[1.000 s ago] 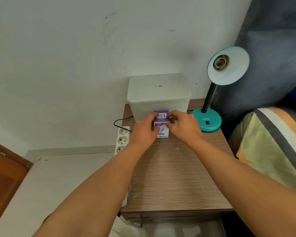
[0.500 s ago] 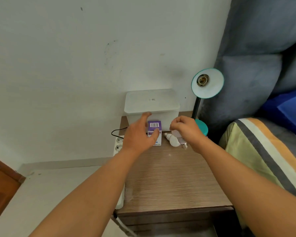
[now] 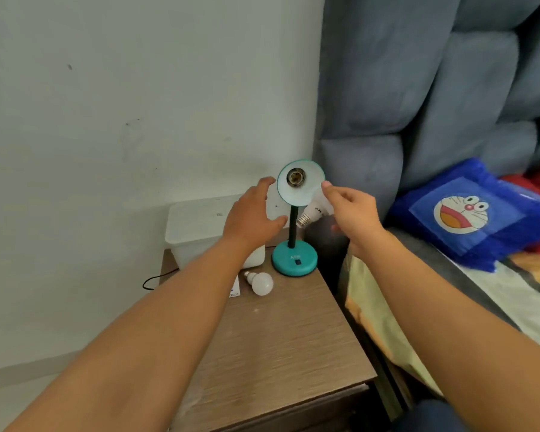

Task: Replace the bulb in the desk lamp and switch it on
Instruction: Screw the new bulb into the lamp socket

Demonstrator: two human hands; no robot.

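A teal desk lamp (image 3: pixel 294 258) stands at the back right of the wooden nightstand (image 3: pixel 281 344). Its round shade (image 3: pixel 300 190) faces me and the socket (image 3: pixel 295 177) inside it holds no bulb. My right hand (image 3: pixel 351 213) holds a white bulb (image 3: pixel 314 213) just right of the lamp's stem, below the shade, with the screw base pointing left and down. My left hand (image 3: pixel 253 218) is open with fingers spread, just left of the shade and not touching it. A second white bulb (image 3: pixel 260 282) lies on the nightstand in front of the lamp base.
A white lidded plastic box (image 3: pixel 200 227) stands at the back of the nightstand behind my left arm. A corner of the bulb carton (image 3: pixel 235 289) shows beside my forearm. A black cable (image 3: pixel 156 279) runs off the left edge. A bed with a blue cartoon pillow (image 3: pixel 468 216) lies right.
My right hand lifted a bulb from the nightstand up beside the lamp shade. My left hand left the bulb carton and rose toward the shade. The view swung right and upward.
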